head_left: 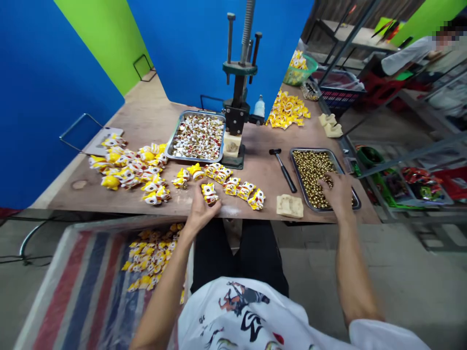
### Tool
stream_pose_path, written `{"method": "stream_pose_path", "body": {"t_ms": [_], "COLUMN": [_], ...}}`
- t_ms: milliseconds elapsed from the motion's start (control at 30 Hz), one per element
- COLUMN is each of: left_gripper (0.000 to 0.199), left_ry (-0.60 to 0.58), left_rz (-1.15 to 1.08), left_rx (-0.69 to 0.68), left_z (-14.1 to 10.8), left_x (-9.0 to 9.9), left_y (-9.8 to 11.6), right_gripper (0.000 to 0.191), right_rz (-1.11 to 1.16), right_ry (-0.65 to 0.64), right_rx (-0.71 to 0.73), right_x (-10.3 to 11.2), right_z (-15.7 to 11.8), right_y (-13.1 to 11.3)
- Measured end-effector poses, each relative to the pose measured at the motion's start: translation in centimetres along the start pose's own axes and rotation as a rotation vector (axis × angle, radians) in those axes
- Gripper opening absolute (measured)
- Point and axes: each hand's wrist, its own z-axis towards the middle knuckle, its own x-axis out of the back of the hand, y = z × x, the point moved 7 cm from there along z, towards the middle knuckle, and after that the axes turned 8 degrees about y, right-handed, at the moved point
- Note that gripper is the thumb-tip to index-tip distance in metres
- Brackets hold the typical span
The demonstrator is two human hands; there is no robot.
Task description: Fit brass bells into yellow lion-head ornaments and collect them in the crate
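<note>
My left hand [203, 209] is closed around a small yellow and white lion-head figurine [209, 193] at the table's front edge. A curved row of similar figurines [231, 185] lies just beyond it and to its right. My right hand [337, 192] reaches into a metal tray of shiny gold balls [314, 167]. Its thumb and fingers are apart at the surface, with gold balls showing between them; some fingertips are hidden. A hammer [283, 170] with a black handle lies left of that tray, and a cream-coloured moulded block [289, 206] is near its front corner.
A hand press [235, 112] stands behind the row, beside a tray of small white and gold pieces [199, 136]. Figurines are heaped at left [127, 165], yellow parts [288, 111] at back right. A striped sheet [83, 282] with more figurines lies below. Another person [412, 53] sits at far right.
</note>
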Motion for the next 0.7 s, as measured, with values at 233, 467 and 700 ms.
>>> {"method": "stream_pose_path", "body": {"t_ms": [233,467,700], "left_gripper": [0.106,0.104,0.079], "left_ry": [-0.548,-0.575,-0.361], "left_rz": [0.335,0.577,0.583], "left_rx": [-0.198,-0.062,0.081], "left_z": [4.4,4.7,3.4], "left_x": [-2.3,-3.9,-5.0], "left_y": [3.6,3.3,2.7], "right_gripper": [0.092,0.079,0.05], "right_rz": [0.219,0.126,0.236], "right_ry": [-0.461,-0.629,-0.709], "right_rx": [0.251,0.239,0.462], "right_x": [-3.6,-9.0,-11.8], "right_z": [-8.5,-8.3,-4.7], "right_y": [-21.0,-26.9,-26.4]}}
